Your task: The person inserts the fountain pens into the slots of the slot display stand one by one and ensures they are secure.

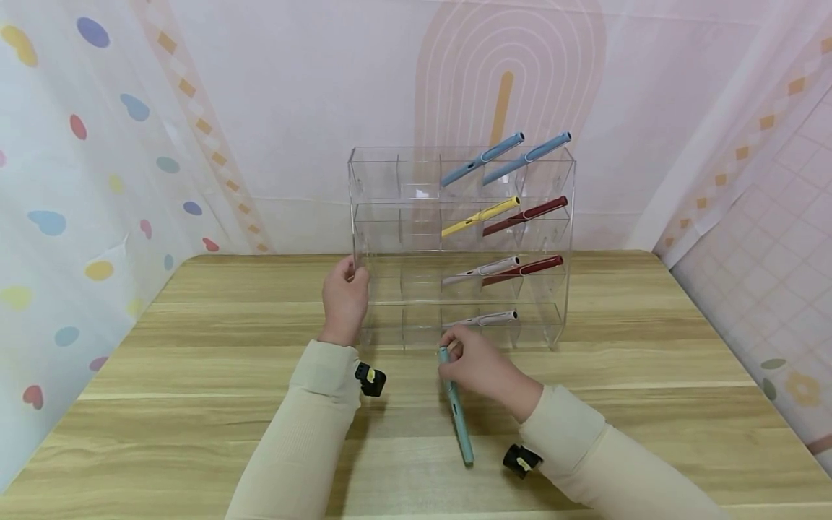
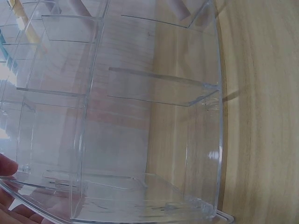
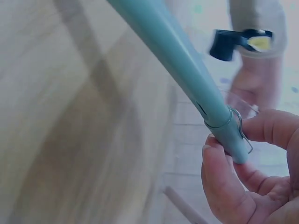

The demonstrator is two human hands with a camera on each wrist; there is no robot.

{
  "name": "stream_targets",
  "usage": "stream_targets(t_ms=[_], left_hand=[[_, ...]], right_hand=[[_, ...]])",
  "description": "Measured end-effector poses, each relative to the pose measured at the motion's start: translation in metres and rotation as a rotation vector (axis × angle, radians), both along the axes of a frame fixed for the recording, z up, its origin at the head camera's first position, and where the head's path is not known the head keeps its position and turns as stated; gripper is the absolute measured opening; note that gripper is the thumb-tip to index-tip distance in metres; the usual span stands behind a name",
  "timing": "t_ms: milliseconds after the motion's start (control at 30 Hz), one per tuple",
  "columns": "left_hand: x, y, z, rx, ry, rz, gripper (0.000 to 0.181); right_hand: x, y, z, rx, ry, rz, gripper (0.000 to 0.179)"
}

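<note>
A clear acrylic pen rack (image 1: 378, 235) with stacked tiers of compartments stands upright toward the back of the table. My left hand (image 1: 346, 300) holds its left side panel; in the left wrist view the thumb (image 2: 7, 165) lies on one face of the panel, with other fingers beyond its edge. Low in front of the rack, my right hand (image 1: 484, 365) pinches a teal pen (image 1: 460, 422) by the end with the wire clip. The pen slants, its free end pointing toward me. In the right wrist view, thumb and fingers close round that clip end (image 3: 233, 140).
The rack's two right columns hold blue pens (image 1: 502, 148) on top, a yellow pen (image 1: 481, 217) and a dark red pen (image 1: 525, 217) below, then a pale pen (image 1: 481, 271) beside another dark red one. A pale pen (image 1: 487, 318) lies in the bottom tier.
</note>
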State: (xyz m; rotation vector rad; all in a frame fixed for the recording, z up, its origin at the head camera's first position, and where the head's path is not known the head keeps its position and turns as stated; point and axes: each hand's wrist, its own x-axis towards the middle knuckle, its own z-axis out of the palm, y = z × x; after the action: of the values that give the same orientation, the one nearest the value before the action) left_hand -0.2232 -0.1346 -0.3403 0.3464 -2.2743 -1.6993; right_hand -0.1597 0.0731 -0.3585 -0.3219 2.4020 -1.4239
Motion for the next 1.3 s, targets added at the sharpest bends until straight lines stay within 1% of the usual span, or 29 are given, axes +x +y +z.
stream_targets(t_ms=[100,233,433,600,767,1000,1133,1300], left_hand=[[0.000,0.000,-0.001,0.004,0.005,0.000,0.034],[0.000,0.000,-0.001,0.005,0.005,-0.002,0.033],[0.000,0.000,0.001,-0.002,0.002,-0.003,0.033],[0.000,0.001,0.000,-0.007,0.006,0.001,0.031],[0.001,0.000,0.000,-0.011,0.002,0.002,0.031],[0.002,0.000,-0.001,-0.004,-0.003,-0.006,0.033],[0.001,0.000,-0.001,-0.005,-0.004,-0.002,0.034],[0.000,0.001,-0.001,-0.001,0.001,-0.003,0.035]], right_hand=[[0.001,0.008,0.007,-0.030,0.024,-0.034,0.026],[0.003,0.020,0.017,-0.077,0.036,-0.068,0.028],[0.008,0.038,0.033,-0.175,0.059,-0.146,0.033],[0.010,0.053,0.042,-0.268,0.058,-0.210,0.035],[0.010,0.068,0.048,-0.310,0.074,-0.278,0.035],[0.008,0.088,0.054,-0.351,0.134,-0.357,0.031],[0.004,0.099,0.054,-0.385,0.149,-0.408,0.026],[0.000,0.111,0.054,-0.409,0.173,-0.502,0.024]])
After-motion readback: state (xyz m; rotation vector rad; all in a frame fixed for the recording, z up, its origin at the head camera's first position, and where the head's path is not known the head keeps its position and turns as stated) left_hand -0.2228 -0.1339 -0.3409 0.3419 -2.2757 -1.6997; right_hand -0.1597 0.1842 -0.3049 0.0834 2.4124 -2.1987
